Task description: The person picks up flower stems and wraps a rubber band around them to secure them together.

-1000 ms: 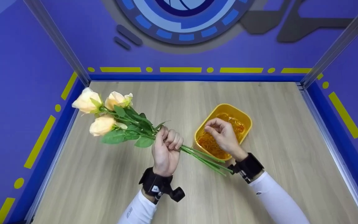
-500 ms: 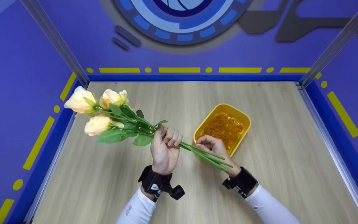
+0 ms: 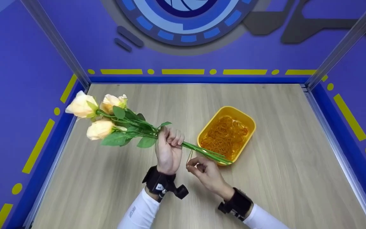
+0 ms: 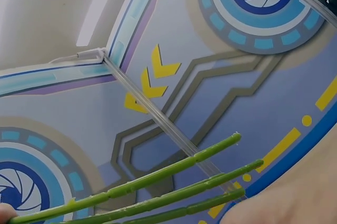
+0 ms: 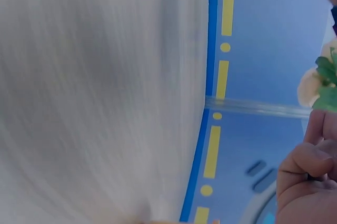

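Right hand (image 3: 206, 171) now below stems (image 3: 206, 153)

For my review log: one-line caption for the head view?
Left hand grips three peach roses; right hand pinches a rubber band beside the yellow tray.

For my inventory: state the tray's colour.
Yellow tray, holding orange rubber bands; clearest in the head view.

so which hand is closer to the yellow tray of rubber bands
Right. The right hand pinches a thin rubber band just off the yellow tray and its near-left corner. The left hand grips the rose stems farther to the tray's left.
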Demonstrator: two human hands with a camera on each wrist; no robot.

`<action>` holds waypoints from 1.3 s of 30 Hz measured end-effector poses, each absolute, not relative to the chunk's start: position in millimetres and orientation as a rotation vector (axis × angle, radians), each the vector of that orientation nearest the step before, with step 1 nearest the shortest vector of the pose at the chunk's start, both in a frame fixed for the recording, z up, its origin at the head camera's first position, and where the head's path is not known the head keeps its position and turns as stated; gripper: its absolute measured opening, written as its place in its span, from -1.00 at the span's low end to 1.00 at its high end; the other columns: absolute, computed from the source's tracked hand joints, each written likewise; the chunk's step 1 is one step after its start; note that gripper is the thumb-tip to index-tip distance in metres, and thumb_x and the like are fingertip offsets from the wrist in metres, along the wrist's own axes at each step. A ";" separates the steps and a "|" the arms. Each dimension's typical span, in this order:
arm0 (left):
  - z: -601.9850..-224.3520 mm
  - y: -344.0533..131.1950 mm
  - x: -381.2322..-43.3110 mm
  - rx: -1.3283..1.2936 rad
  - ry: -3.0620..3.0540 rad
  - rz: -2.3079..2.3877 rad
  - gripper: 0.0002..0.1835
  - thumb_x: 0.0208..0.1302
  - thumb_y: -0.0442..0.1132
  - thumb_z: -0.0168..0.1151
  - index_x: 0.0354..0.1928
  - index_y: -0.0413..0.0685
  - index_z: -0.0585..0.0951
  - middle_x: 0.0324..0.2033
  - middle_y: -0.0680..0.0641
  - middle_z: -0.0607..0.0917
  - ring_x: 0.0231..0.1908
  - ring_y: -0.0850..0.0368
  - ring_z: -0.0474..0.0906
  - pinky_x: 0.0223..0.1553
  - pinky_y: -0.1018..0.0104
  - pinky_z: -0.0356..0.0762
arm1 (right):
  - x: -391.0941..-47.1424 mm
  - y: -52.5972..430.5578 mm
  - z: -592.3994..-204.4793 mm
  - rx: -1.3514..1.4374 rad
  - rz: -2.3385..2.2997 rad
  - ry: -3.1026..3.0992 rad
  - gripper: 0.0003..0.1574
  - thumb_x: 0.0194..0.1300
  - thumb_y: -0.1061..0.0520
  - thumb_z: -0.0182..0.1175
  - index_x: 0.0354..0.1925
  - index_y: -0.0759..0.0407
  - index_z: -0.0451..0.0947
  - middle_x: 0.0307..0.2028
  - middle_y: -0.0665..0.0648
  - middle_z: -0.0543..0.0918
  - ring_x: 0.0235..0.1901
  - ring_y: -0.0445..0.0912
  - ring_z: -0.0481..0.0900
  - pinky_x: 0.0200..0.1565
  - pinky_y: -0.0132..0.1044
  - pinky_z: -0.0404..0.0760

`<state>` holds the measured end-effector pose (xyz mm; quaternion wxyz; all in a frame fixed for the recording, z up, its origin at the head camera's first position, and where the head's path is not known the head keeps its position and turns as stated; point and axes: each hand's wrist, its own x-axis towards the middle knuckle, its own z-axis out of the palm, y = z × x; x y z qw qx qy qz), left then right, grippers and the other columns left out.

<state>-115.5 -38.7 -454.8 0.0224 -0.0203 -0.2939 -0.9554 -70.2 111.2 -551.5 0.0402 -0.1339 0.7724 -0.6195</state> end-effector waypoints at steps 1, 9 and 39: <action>-457.0 -39.2 -116.8 -0.055 -0.926 -2.948 -0.50 0.75 -0.16 -0.44 -0.55 0.07 0.10 -0.61 0.13 0.08 -0.58 0.26 0.04 -0.34 0.34 -0.09 | -67.4 109.4 -551.9 -0.442 -1.924 2.369 -0.95 0.38 0.28 0.35 -0.21 0.27 0.71 -0.51 0.35 0.65 -0.65 -0.46 0.24 -0.57 -0.59 0.19; -478.9 -43.9 -129.9 0.038 -1.033 -2.858 -0.51 0.74 -0.18 -0.37 -0.55 0.07 0.12 -0.60 0.14 0.12 -0.57 0.28 0.08 -0.40 0.43 0.09 | -55.0 111.3 -549.3 -0.740 -1.895 2.565 -0.91 0.34 0.29 0.40 -0.23 0.11 0.73 -0.48 0.11 0.70 -0.59 -0.48 0.21 -0.58 -0.62 0.17; -515.0 -27.0 -123.8 0.068 -1.125 -2.888 -0.52 0.62 -0.30 -0.32 -0.62 0.06 0.11 -0.65 0.11 0.07 -0.63 0.28 0.06 -0.44 0.43 0.05 | -96.4 142.8 -471.6 -1.677 -0.904 3.320 -0.85 0.52 0.12 0.26 -0.22 0.18 0.63 -0.32 0.03 0.64 -0.57 -0.26 0.51 -0.51 -0.47 0.55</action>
